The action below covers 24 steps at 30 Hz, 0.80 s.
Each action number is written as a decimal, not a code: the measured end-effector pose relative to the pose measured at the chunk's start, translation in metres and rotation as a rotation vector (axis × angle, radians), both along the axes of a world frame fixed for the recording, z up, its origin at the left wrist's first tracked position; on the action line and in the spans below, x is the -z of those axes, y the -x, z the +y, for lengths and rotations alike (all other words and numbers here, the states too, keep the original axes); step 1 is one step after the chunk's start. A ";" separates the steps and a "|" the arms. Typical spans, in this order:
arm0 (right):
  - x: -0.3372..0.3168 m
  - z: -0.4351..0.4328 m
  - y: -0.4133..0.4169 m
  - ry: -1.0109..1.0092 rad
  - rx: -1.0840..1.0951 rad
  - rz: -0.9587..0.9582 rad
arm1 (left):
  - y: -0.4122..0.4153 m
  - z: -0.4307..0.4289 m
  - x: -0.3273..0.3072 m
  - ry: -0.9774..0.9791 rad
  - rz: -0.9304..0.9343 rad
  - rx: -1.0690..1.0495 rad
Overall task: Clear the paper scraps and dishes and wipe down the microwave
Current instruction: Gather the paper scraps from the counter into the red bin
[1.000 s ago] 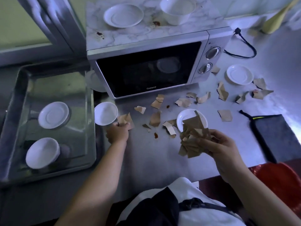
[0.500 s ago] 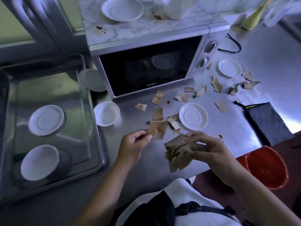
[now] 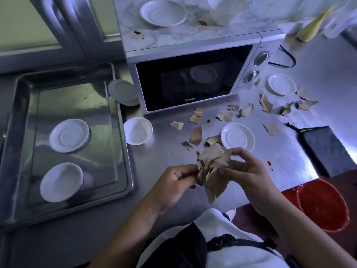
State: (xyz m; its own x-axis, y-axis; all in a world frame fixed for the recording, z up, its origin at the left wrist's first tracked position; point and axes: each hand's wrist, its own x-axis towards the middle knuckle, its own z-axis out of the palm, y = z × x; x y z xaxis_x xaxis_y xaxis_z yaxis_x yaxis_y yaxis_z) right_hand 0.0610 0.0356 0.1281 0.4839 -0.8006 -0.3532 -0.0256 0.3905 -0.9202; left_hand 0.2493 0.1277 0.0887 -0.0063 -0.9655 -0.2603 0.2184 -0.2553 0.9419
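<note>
A bunch of brown paper scraps [image 3: 212,169] is held between both hands above the steel counter. My left hand [image 3: 173,180] pinches its left edge and my right hand [image 3: 245,171] grips its right side. Several loose scraps [image 3: 196,135] still lie in front of the silver microwave [image 3: 193,80]. White saucers sit on the counter [image 3: 237,137], [image 3: 282,85], and a small white bowl [image 3: 138,130] stands left of them. A saucer [image 3: 164,13] and a bowl [image 3: 226,10] sit on the stained microwave top.
A steel tray [image 3: 23,120] on the left holds a saucer [image 3: 68,135] and an overturned bowl [image 3: 60,181]. Another saucer [image 3: 123,91] leans beside the microwave. A grey cloth [image 3: 324,147] lies at the right, and a red bin [image 3: 322,206] stands below the counter edge.
My left hand lifted a scrap off the counter and brought it right to the bunch in my right hand. Both hands now meet on the bunch.
</note>
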 end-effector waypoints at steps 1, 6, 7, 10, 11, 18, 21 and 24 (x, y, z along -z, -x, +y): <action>0.000 0.001 0.002 -0.020 0.013 0.002 | 0.000 0.000 0.003 -0.016 0.009 0.011; 0.000 0.007 0.021 -0.037 0.140 0.090 | -0.012 -0.019 0.040 -0.140 -0.209 -0.162; 0.000 0.009 0.026 -0.043 0.168 0.095 | -0.016 -0.027 0.051 -0.173 -0.310 -0.232; -0.001 0.017 0.041 -0.067 0.262 0.089 | -0.031 -0.058 0.080 -0.201 -0.487 -0.324; 0.000 0.019 0.046 -0.075 0.290 0.089 | -0.035 -0.070 0.088 -0.211 -0.548 -0.312; 0.005 0.033 0.075 -0.072 0.394 0.090 | -0.039 -0.127 0.125 -0.214 -0.922 -0.145; 0.007 0.033 0.085 -0.082 0.414 0.073 | -0.035 -0.130 0.127 -0.207 -0.981 -0.159; 0.009 0.033 0.093 -0.092 0.449 0.075 | -0.031 -0.120 0.117 -0.178 -0.924 -0.195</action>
